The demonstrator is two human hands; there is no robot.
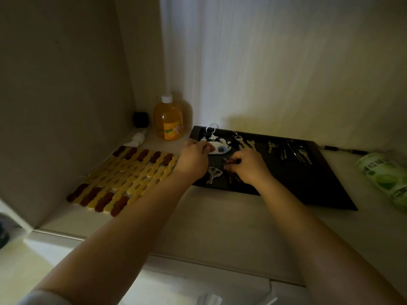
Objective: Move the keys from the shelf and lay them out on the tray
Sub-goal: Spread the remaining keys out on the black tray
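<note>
Both hands (222, 161) over tray (326, 194); grip on keys (213, 173) unclear.

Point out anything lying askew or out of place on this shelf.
The green can at the right edge lies on its side, while the orange bottle stands upright. On the tray, the keys are laid out; nothing is spilled.

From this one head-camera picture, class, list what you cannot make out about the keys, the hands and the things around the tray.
- Head view: what the right hand pinches; its fingers cover it.
- Head view: part of the white keyring charm, hidden behind the left hand.
- Head view: the key count in the bunch at the back of the tray; dim and overlapping.
- Head view: the green can, cut off by the right edge.
- Head view: the orange bottle label; too small.
</note>
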